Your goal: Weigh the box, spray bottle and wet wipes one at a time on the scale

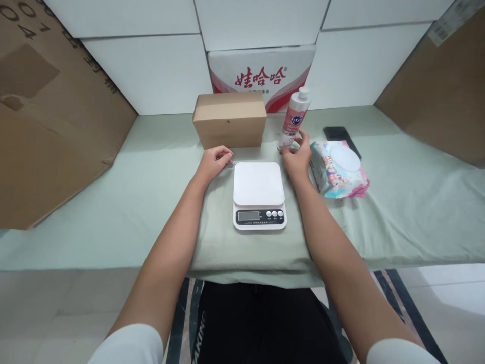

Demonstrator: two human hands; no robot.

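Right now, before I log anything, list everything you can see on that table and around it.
kitchen scale: 1, white, centre of table, nothing on its platform
small carton: 1, brown, closed, behind the scale
bottle: 1, pink and white, upright, right of the carton
wipes pack: 1, pink and white, flat, right of the scale
phone: 1, black, behind the wipes
table cloth: 1, pale green
printed case: 1, white and red, at back wall
large cardboard: brown, left side; more at right
left hand: resting on cloth, holding nothing
right hand: fingers at the bottle's base
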